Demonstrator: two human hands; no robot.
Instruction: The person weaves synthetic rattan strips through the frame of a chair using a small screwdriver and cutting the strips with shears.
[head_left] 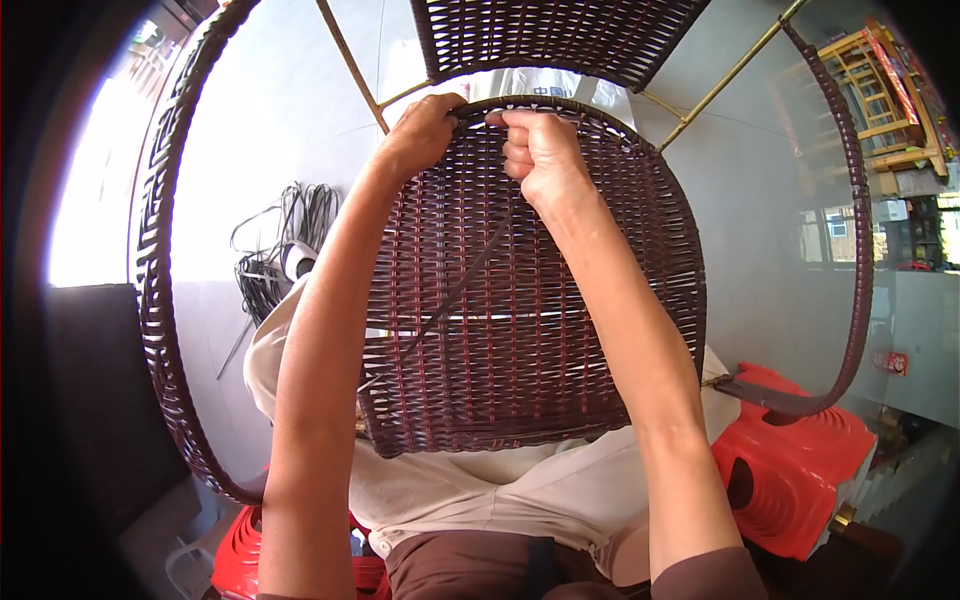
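Note:
A dark brown and reddish woven wicker panel point(530, 290), part of a chair, stands over my lap with its curved rim away from me. My left hand point(425, 130) is closed over the far rim, left of its middle. Just to its right, my right hand point(545, 155) is curled into a fist, thumb and forefinger pinched at the rim. A loose dark weaving strip point(465, 270) slants across the panel up to just below this fist and seems to run into it; the fingers hide its end. Narrow gaps show in the weave at the panel's left side.
Curved wicker-wrapped arms point(160, 240) bow out on both sides. Another woven panel point(560, 35) and brass-coloured rods point(720, 85) lie beyond. Bundled dark strips point(290, 240) rest on the floor at left. A red plastic stool point(800, 460) is at right; bamboo-like frames point(880, 95) stand far right.

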